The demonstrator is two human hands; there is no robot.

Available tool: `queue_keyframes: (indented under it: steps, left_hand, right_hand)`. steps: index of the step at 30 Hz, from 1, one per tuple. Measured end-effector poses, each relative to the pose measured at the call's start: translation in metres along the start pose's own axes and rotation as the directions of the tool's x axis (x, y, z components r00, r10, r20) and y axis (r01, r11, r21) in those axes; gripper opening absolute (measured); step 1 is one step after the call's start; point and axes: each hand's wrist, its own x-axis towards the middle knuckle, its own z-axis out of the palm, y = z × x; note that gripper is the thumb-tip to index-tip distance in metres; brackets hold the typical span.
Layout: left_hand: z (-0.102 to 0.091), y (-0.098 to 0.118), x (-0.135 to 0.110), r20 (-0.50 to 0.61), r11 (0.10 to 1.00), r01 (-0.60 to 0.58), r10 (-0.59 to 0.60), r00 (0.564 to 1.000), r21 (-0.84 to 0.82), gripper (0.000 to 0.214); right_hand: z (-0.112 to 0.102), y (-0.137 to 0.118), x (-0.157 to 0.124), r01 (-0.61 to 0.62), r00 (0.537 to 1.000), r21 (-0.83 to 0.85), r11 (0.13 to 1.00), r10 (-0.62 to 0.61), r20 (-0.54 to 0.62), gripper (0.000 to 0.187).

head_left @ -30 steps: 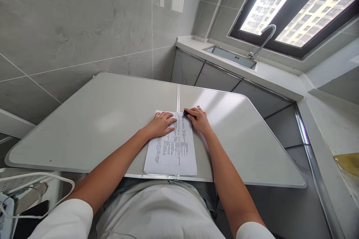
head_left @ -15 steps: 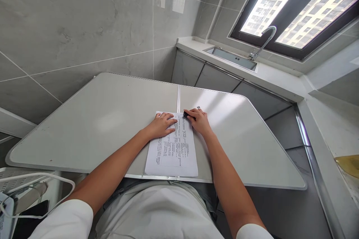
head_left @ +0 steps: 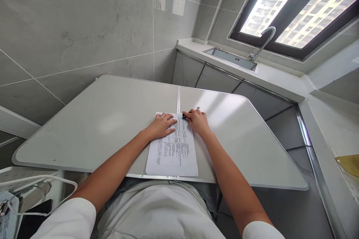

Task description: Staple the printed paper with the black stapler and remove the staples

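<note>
A printed sheet of paper [head_left: 174, 153] lies on the grey folding table [head_left: 106, 119], near its front edge. My left hand [head_left: 162, 125] rests flat on the paper's upper left part, fingers spread. My right hand [head_left: 198, 121] is closed around a small black pen-like object [head_left: 185, 115], whose dark tip touches the top of the sheet.
A sink [head_left: 232, 58] with a curved tap [head_left: 265, 39] sits on the counter under the window at the back right. Tiled wall stands behind the table. A white wire rack with a cable [head_left: 30, 185] is at the lower left. A yellowish object [head_left: 349, 164] lies on the right counter.
The view has shifted slightly. Both hands stay on the paper's top; my right hand has moved a little to the left with the black object.
</note>
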Motion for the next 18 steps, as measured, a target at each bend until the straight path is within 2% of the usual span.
queue_keyframes:
  steps: [2, 5, 9, 11, 14, 18]
  left_hand:
    - [0.000, -0.001, -0.001, -0.007, 1.000, -0.001, 0.001, 1.000, 0.003, 0.041]
    - [-0.001, -0.004, -0.002, -0.016, 1.000, -0.001, 0.001, 1.000, 0.010, 0.041]
    - [-0.002, -0.008, -0.002, -0.013, 1.000, -0.007, 0.008, 1.000, 0.016, 0.041]
    - [-0.002, -0.010, -0.001, -0.012, 1.000, -0.006, 0.006, 1.000, 0.019, 0.041]
    - [-0.001, -0.012, -0.001, -0.010, 1.000, -0.002, 0.002, 1.000, 0.018, 0.042]
    - [-0.002, -0.014, 0.000, -0.018, 1.000, -0.002, 0.002, 1.000, 0.009, 0.041]
  right_hand:
    - [0.004, -0.003, 0.000, -0.002, 1.000, -0.012, 1.000, 0.002, 0.003, 0.040]
    - [0.008, -0.004, -0.005, 0.008, 0.997, -0.028, 1.000, -0.010, -0.079, 0.042]
    - [0.009, 0.015, -0.014, 0.023, 0.990, 0.078, 0.997, -0.012, -0.144, 0.052]
    - [0.008, 0.028, -0.016, -0.057, 0.990, 0.137, 0.989, 0.074, -0.124, 0.056]
    - [0.007, 0.041, -0.016, -0.227, 0.961, 0.166, 0.960, 0.248, -0.121, 0.045]
    - [0.008, 0.040, -0.017, -0.436, 0.859, 0.159, 0.886, 0.462, -0.220, 0.029]
